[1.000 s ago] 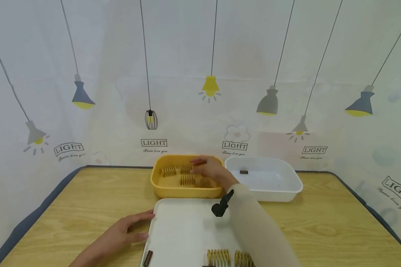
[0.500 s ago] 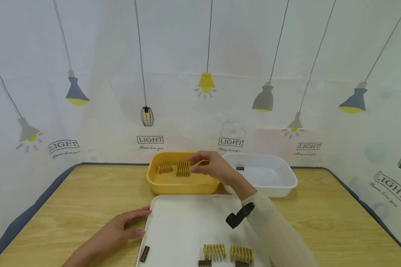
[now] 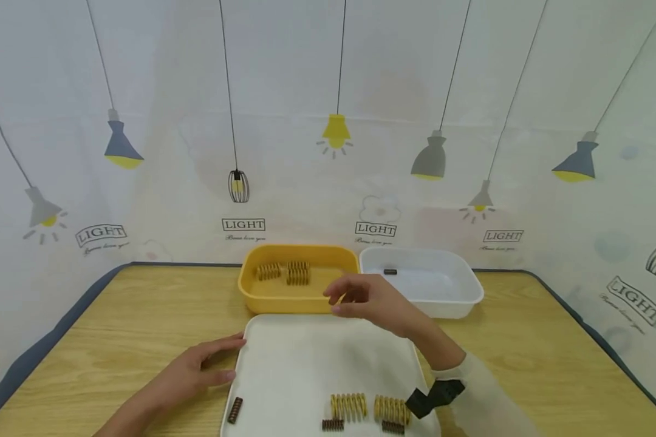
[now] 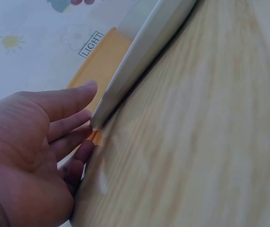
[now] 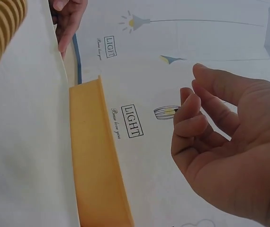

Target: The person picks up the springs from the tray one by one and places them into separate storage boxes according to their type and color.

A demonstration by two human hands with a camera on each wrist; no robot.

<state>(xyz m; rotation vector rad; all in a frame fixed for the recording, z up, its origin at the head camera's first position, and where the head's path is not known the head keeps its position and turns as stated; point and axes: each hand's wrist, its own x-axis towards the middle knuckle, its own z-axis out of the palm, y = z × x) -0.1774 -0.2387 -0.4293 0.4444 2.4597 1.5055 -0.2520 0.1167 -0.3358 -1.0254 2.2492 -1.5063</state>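
Note:
My left hand (image 3: pixel 197 371) rests at the left edge of the white tray (image 3: pixel 300 364), fingers extended and fingertips at its rim. In the left wrist view the thumb and fingers of that hand (image 4: pixel 45 137) lie about the tray's corner. My right hand (image 3: pixel 374 303) is over the tray's far edge, in front of the yellow bin (image 3: pixel 284 305), its fingers loosely bent with nothing between them. The right wrist view shows the same bare hand (image 5: pixel 229 146). Three gold springs (image 3: pixel 298 277) lie in the yellow bin. Two larger-looking gold springs (image 3: pixel 348 405) sit on the tray near its front.
Beside the yellow bin stands a white bin (image 3: pixel 443 303) with one small dark spring (image 3: pixel 390 272) inside. Small dark brown springs lie on the tray, one at the left (image 3: pixel 235 411) and two near the gold ones. A printed curtain (image 3: pixel 306 182) hangs behind the wooden table (image 3: pixel 158 297).
My right hand has drawn back from over the yellow bin toward me and to the right, above the tray. The left hand has stayed at the tray's edge; the view has shifted slightly.

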